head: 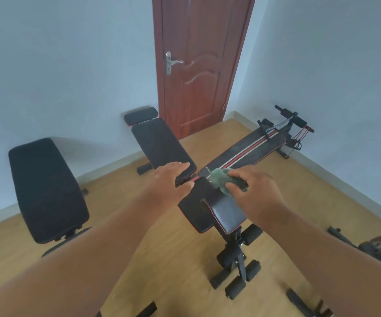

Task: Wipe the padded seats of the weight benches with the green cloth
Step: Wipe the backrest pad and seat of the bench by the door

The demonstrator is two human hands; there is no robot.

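Over the near end of the middle bench [162, 143], the green cloth [221, 179] sits bunched in the right hand [253, 188], whose fingers curl round it just above the bench's black seat pad [210, 211]. The left hand [173, 177] reaches forward with fingers straight and relaxed, its tips over the lower edge of the long back pad, holding nothing. Foam rollers [237, 266] on a black frame stand below the seat. To the left stands another bench [47, 191] with a broad black pad, well apart. To the right, a flat striped bench [249, 149] with red and white lines runs toward the corner. All rest on a wooden floor [166, 259], and a brown door [196, 65] stands closed in the far wall.
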